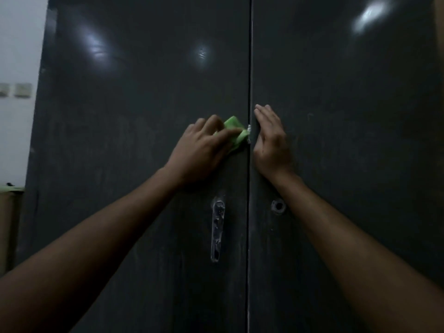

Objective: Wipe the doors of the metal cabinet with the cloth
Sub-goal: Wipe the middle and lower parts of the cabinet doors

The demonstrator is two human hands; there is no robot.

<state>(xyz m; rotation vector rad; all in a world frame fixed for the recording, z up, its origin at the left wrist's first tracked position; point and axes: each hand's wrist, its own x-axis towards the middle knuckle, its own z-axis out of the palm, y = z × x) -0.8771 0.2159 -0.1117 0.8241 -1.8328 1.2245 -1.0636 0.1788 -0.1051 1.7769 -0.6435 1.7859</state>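
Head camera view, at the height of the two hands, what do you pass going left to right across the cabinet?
Left door → left hand → green cloth → gap between the doors → right hand → right door.

No text, label or number can be read anywhere.

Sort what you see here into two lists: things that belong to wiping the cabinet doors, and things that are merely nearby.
Belongs to the job:
green cloth, under the left hand
left door
right door, with the right hand flat on it

Merely nearby:
wall switches
door handle
keyhole
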